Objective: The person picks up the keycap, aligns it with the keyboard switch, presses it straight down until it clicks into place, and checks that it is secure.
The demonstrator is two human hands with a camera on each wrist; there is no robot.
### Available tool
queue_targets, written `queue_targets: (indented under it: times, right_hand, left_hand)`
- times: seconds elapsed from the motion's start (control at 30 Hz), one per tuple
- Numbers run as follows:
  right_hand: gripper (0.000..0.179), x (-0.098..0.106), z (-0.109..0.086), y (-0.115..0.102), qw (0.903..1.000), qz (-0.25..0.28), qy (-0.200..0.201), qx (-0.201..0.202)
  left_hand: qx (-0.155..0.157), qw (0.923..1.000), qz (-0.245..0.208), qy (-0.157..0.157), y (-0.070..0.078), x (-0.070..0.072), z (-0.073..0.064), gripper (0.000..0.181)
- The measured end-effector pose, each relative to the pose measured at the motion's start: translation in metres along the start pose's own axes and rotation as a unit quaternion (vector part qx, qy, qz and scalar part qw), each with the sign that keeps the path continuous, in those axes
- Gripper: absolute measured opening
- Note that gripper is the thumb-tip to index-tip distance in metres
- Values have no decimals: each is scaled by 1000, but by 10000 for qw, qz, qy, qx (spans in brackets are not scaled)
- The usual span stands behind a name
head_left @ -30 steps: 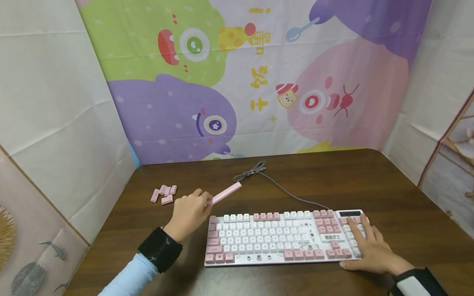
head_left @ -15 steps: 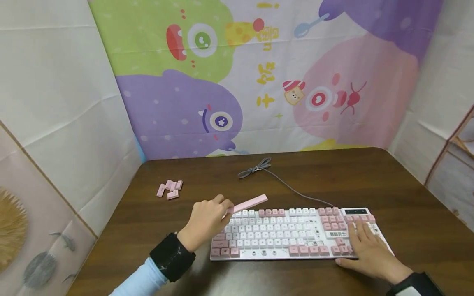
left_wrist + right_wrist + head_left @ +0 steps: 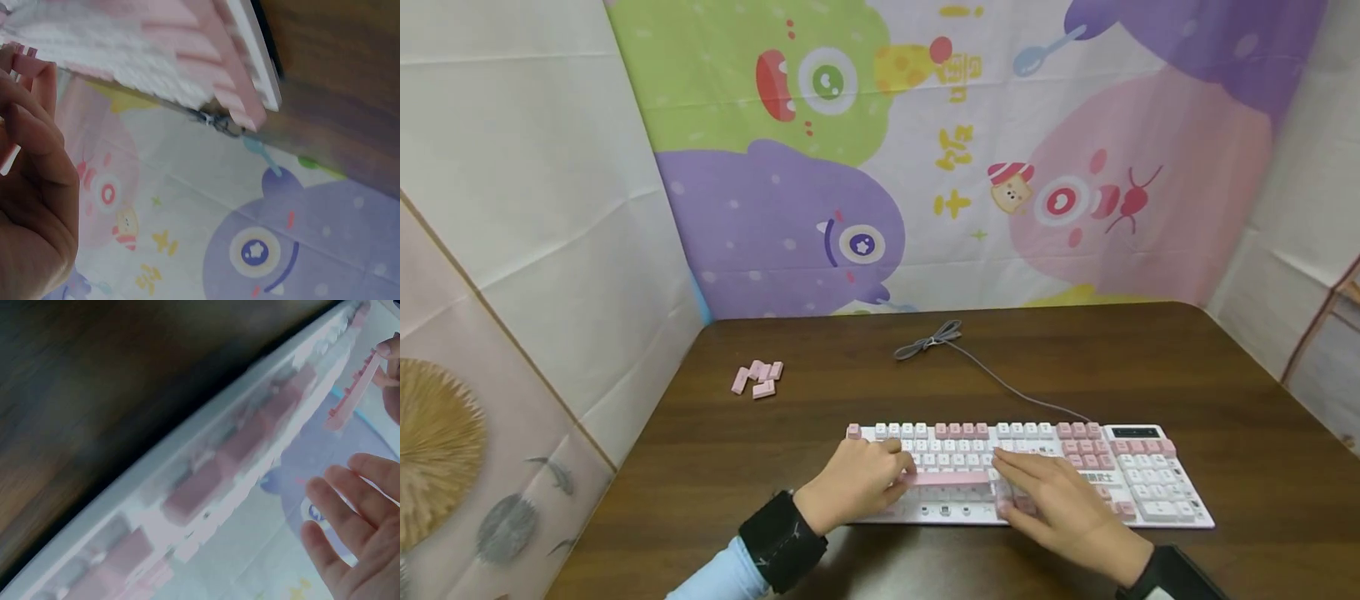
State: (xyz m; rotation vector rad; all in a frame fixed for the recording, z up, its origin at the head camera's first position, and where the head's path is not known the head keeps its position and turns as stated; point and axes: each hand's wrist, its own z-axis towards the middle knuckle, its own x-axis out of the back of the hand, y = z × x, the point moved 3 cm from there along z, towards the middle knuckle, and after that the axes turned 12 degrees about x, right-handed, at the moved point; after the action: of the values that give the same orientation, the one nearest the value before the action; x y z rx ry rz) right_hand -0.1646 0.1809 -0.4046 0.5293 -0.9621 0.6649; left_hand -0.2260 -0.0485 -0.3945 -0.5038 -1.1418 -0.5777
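A white and pink keyboard (image 3: pixel 1150 467) lies across the table before me. My left hand (image 3: pixel 856 485) pinches the left end of a long pink spacebar keycap (image 3: pixel 953 478), held above the keyboard's lower rows. In the right wrist view the spacebar keycap (image 3: pixel 353 400) shows small prongs along its underside. Over the keyboard's middle hovers my right hand (image 3: pixel 1063 512), its fingers fairly straight, close to the keycap's right end. That right hand (image 3: pixel 362 519) appears apart from the keycap in the right wrist view. Bare switches (image 3: pixel 945 510) show in the bottom row.
Several loose pink keycaps (image 3: pixel 763 380) lie at the table's back left. A bundled grey cable (image 3: pixel 929 340) runs from the keyboard's rear edge. A cartoon-printed cloth (image 3: pixel 955 158) hangs behind the brown table (image 3: pixel 1150 358).
My left hand has carried the spacebar keycap rightward and down over the keyboard, turning it level. My right hand has left the number pad and moved left, close to the keycap.
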Motion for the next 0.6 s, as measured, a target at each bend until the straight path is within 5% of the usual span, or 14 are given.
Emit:
queue_targets:
  times: [0.37, 0.6]
  right_hand:
    - [20, -18, 13, -13, 9971, -174, 308, 673]
    - [14, -25, 14, -12, 9977, -28, 292, 609]
  left_hand:
    - [-303, 9987, -162, -368, 14, -12, -7, 3]
    - [-132, 9991, -189, -350, 14, -15, -10, 3]
